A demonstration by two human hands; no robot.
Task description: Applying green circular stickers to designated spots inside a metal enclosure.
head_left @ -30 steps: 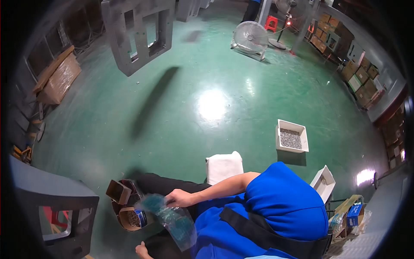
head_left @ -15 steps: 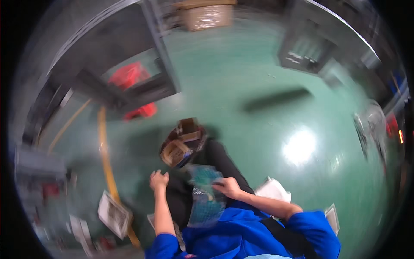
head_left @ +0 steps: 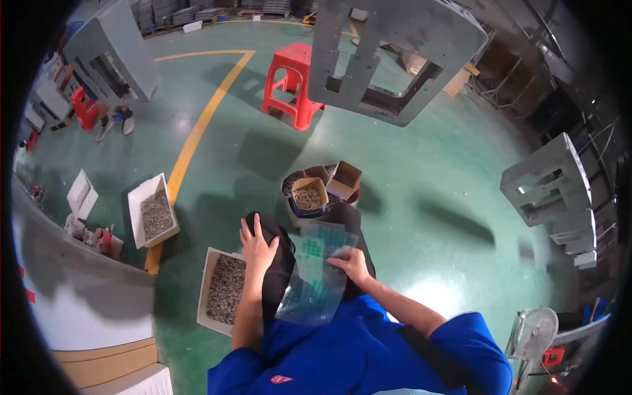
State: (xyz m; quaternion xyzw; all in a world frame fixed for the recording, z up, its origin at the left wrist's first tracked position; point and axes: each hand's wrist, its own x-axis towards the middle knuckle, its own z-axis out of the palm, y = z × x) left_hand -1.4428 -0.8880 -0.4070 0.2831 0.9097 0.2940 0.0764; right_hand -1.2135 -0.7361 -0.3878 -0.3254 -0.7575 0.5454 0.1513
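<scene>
I sit on a green floor in a blue shirt and dark trousers. My right hand (head_left: 350,264) pinches a clear plastic bag (head_left: 316,273) with green print; the bag lies flat over my lap. My left hand (head_left: 257,245) rests open on my left knee, fingers spread, holding nothing. Just left of that knee sits a white box of small metal screws (head_left: 220,289). Beyond my knees stands a round container (head_left: 289,197) with small cardboard boxes (head_left: 309,192) in it, one filled with screws.
A second white tray of screws (head_left: 155,212) lies by a yellow floor line (head_left: 191,138). A red plastic stool (head_left: 293,84) stands farther off. Grey metal frames (head_left: 395,52) hang overhead and at right (head_left: 553,187). A fan (head_left: 533,329) stands at lower right. Another person's feet (head_left: 115,122) show at left.
The view has swung round sharply, from the fan side of the floor to the stool and screw boxes. My left hand moved up onto my knee; the bag stays in my right hand.
</scene>
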